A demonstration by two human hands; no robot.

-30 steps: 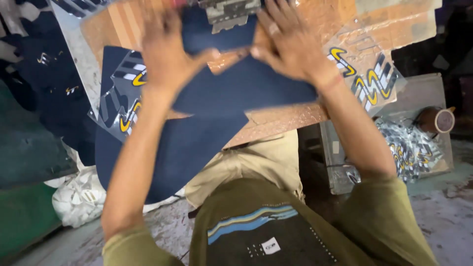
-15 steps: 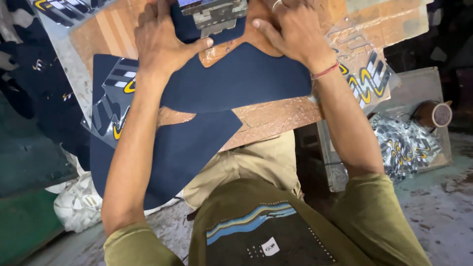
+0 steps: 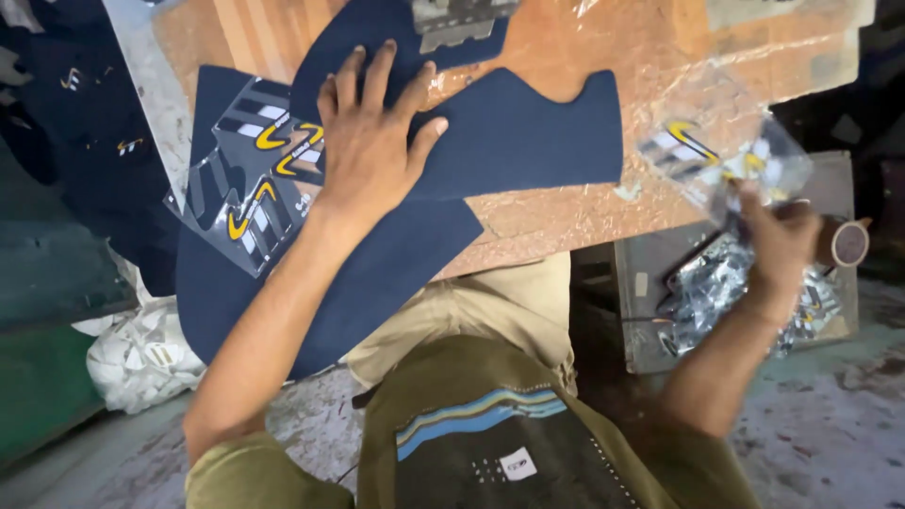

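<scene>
Left hand (image 3: 370, 155) flat on navy fabric piece (image 3: 514, 141)

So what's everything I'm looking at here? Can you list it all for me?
Navy fabric pieces: several cut shapes, dark blue, overlapping on the table and hanging over its near edge.
Table: one, orange-brown top under clear plastic film.
Printed decal sheets: a few, grey with yellow and white stripes, on the fabric at left.
Metal machine part: one, grey, top edge of the table.
Clear decal sheet: one, transparent with yellow and white marks, held up at right.
Box of clear sheets: one, grey, low at right.
White bag: one, on the floor at left.
Tape roll: one, brownish, far right.
Left hand: flat on the navy fabric.
Right hand: gripping the clear decal sheet.
</scene>
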